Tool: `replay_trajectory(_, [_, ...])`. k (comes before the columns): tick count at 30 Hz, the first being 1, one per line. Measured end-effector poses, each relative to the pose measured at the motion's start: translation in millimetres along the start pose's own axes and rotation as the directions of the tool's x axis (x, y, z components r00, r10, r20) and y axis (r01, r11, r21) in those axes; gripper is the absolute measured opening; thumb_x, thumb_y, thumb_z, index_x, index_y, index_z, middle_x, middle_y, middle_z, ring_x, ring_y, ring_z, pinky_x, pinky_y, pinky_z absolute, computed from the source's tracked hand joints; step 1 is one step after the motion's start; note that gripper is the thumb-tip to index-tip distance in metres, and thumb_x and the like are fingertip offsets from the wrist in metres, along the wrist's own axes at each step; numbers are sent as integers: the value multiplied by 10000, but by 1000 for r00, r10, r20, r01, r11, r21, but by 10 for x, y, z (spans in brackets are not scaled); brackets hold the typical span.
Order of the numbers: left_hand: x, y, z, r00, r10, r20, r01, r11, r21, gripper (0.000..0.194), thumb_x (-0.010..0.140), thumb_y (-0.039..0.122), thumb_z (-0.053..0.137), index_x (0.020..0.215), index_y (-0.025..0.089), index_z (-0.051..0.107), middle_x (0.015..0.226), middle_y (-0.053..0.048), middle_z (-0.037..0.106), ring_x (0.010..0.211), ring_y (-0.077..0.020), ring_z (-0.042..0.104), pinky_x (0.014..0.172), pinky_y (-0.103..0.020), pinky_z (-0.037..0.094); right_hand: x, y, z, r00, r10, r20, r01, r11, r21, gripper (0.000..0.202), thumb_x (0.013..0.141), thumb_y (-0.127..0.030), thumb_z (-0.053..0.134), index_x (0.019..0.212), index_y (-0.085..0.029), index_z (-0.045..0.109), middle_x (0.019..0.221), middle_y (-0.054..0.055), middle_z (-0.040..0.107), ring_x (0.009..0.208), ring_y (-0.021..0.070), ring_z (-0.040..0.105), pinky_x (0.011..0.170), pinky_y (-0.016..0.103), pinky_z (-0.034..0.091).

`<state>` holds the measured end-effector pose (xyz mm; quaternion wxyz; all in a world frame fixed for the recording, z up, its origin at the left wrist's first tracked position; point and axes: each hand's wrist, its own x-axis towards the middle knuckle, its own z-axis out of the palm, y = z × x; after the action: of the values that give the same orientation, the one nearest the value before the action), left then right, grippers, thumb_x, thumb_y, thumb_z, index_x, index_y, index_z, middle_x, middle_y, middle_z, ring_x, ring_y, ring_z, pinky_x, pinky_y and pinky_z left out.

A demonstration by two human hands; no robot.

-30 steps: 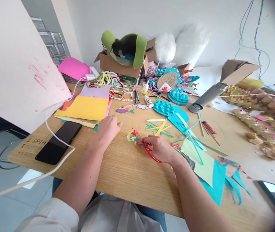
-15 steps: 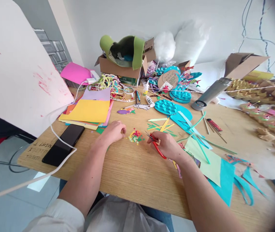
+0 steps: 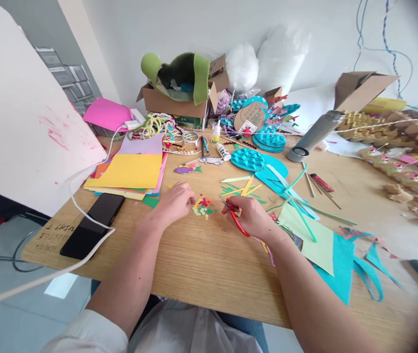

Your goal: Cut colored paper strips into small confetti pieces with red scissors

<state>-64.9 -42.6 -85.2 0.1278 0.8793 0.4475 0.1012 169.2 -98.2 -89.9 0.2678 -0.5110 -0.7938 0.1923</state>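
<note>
A small pile of paper dots point(image 3: 204, 206) in red, yellow, green and pale green lies on the wooden table between my hands. Just left of the pile rests my left hand point(image 3: 177, 202), its fingers curled inward and closed. Whatever they may pinch is hidden. Right of the dots, my right hand point(image 3: 251, 215) is closed around red-handled scissors point(image 3: 239, 225), whose blades point left toward the pile. Thin green and yellow paper strips point(image 3: 248, 189) lie just beyond that hand. Behind the dots sits a purple paper fish point(image 3: 185, 169).
Coloured paper sheets point(image 3: 131, 171) and a black phone point(image 3: 93, 225) lie at left, with a white cable point(image 3: 94, 223) across the phone. Two glue bottles point(image 3: 223, 152), blue egg-tray pieces point(image 3: 248, 160) and a grey flask point(image 3: 315, 136) stand or lie farther back. Blue felt point(image 3: 336, 267) is at right.
The view has shifted slightly, moving the background left. My left hand has come a little closer to the paper dots. My right hand still holds the scissors in nearly the same place.
</note>
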Motion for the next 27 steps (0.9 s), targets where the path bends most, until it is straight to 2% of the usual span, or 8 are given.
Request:
replay_trajectory(4, [-3,152,33,987,147,63,-148,989,4,159,821,149,573,825,172,730,877,-82,653,949,-226,590,835,-331,469,6,-11,-11,999,13,-45,-12,1000,13,169,682,-94,505,718,-170,651,647,15,616,579,135,522,563,239,373])
replay_trajectory(9, [-17,312,79,971,223,83,-227,973,50,168,849,159,554,826,160,721,907,-93,659,972,-229,578,833,-334,470,4,-18,-20,997,22,-72,-21,1000,15,160,692,-97,506,712,-171,647,653,19,619,583,139,529,569,242,372])
replay_trajectory(13, [-23,400,120,975,205,85,-216,966,144,196,872,206,525,812,143,700,932,-109,658,978,-236,584,846,-344,471,2,-19,-20,996,14,-85,-13,1000,9,150,689,-92,507,700,-171,634,657,23,617,587,140,531,573,244,370])
replay_trajectory(18, [-27,456,168,977,196,78,-209,951,230,169,838,191,536,812,128,691,912,-131,653,984,-266,584,840,-371,482,2,-21,-18,996,-4,-89,4,1000,-3,154,693,-92,505,716,-174,634,664,23,617,599,143,536,576,243,368])
replay_trajectory(27, [-50,577,183,989,145,33,-148,936,318,167,809,210,568,812,118,708,913,-140,655,974,-279,590,799,-376,508,8,-31,-13,997,-10,-80,10,1000,-11,162,685,-86,495,726,-168,629,663,23,616,600,137,532,579,230,359])
